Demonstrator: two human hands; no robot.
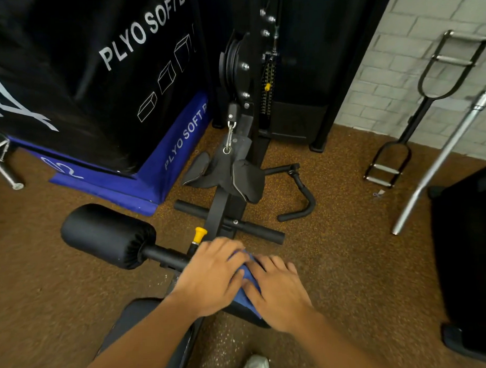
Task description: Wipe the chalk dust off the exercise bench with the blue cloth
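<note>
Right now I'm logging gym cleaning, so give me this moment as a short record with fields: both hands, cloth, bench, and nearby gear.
left hand: left hand lies flat, fingers spread, pressing on the blue cloth
right hand: right hand presses flat on the same cloth
cloth: bunched under both hands at the far end of the bench seat
bench: exercise bench, black padding, mostly hidden by the arms
leg roller: black leg roller to the left
adjuster: yellow knob just beyond the hands
floor: brown speckled floor
</note>
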